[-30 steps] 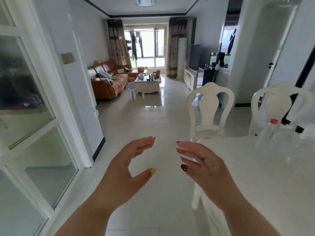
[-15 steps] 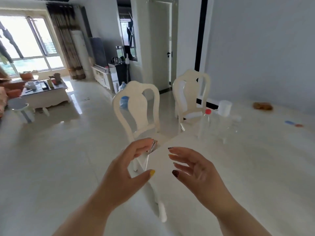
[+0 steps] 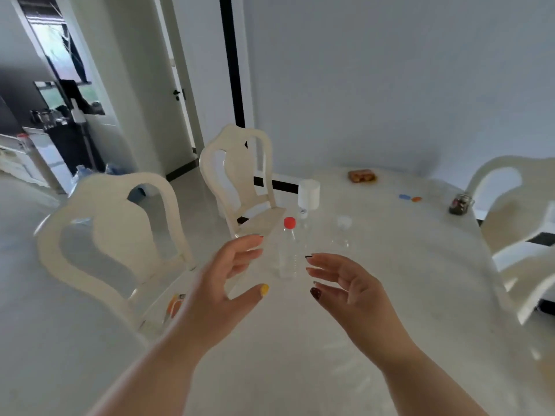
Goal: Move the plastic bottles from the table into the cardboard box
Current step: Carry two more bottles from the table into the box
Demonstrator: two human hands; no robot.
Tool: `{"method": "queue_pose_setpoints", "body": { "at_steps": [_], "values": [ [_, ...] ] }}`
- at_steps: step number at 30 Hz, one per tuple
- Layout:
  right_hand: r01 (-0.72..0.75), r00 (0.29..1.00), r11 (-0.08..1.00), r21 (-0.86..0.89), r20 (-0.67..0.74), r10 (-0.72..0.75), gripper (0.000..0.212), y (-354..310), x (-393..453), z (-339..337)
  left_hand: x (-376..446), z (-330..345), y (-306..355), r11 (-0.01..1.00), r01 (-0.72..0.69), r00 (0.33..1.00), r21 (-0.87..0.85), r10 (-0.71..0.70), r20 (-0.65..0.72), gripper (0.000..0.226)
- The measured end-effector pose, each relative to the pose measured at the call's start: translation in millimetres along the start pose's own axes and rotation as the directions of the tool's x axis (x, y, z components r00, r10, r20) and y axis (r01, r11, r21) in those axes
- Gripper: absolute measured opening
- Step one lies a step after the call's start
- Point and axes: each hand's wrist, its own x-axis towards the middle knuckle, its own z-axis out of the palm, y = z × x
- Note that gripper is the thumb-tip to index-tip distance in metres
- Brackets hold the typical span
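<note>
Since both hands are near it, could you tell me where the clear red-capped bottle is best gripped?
Probably around the straight body of the red-capped bottle, below its narrowing shoulder. It stands upright on the table, so come from the side; the open left hand looks nearest.

We can barely trace the clear bottle (image 3: 343, 235) with the white cap; its body melts into the pale table (image 3: 420, 280) (likewise the one behind the red-capped bottle (image 3: 289, 250)). The far jar (image 3: 460, 203) holds something dark, perhaps dried goods. The right-hand chair (image 3: 510, 211) is cropped.

Head camera looks forward and down, close over the table (image 3: 300, 340).
</note>
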Motion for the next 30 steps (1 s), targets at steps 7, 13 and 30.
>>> {"method": "queue_pose_setpoints", "body": {
  "at_steps": [7, 13, 30],
  "values": [
    [-0.139, 0.949, 0.989, -0.055, -0.292, 0.118, 0.037, 46, 75, -28, 110, 33, -75, 0.996, -0.009, 0.989, -0.09, 0.022, 0.145, 0.054],
    [-0.3, 0.866, 0.939, -0.167, -0.46, 0.195, 0.035, 98, 151, -49, 183, 60, -141, 0.997, 0.072, 0.987, -0.017, -0.069, 0.144, 0.061],
    [-0.5, 0.725, 0.809, -0.311, -0.662, 0.193, 0.038, 200, 220, -49, 216, 102, -213, 0.982, 0.179, 0.971, 0.058, -0.186, 0.153, 0.024]
  ]
}}
